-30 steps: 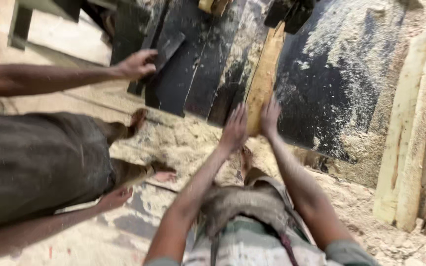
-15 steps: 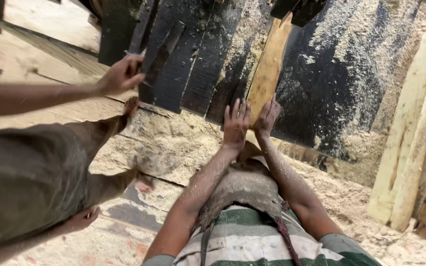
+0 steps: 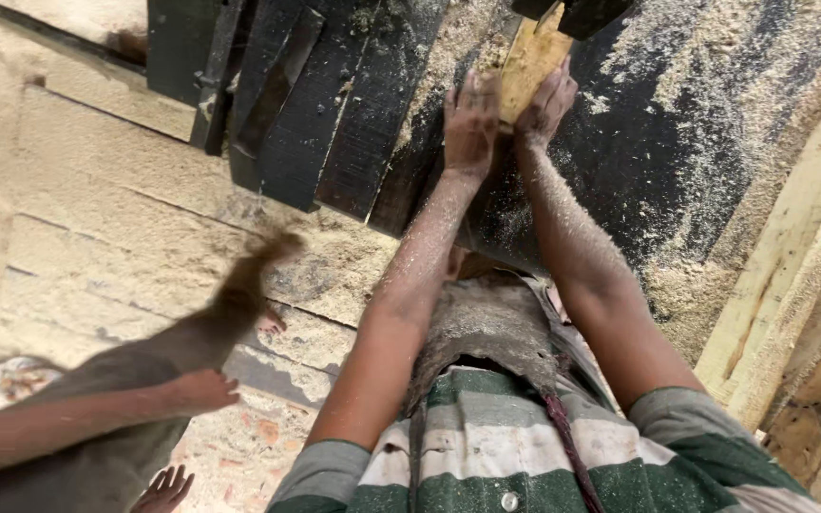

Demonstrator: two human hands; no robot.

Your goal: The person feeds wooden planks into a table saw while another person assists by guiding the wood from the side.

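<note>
A pale wooden plank (image 3: pixel 530 59) lies on a dark, sawdust-covered machine table (image 3: pixel 677 123), running away from me. My left hand (image 3: pixel 471 120) presses flat on the table and against the plank's near end. My right hand (image 3: pixel 545 99) lies on the plank's end, fingers curled over it. Both forearms are dusted with sawdust. The far end of the plank passes under a dark part (image 3: pixel 582 11) at the top edge.
Another person stands at the left, with a hand (image 3: pixel 203 389), a blurred leg (image 3: pixel 239 294) and a bare foot (image 3: pixel 165 490) showing. Dark boards (image 3: pixel 287 85) lean at the table's left. Pale timber slabs (image 3: pixel 791 285) stand at the right. Sawdust covers the brick floor (image 3: pixel 87 228).
My two hands have pushed the plank forward, away from me. The other person's raised hand has left the dark boards and their leg has swung.
</note>
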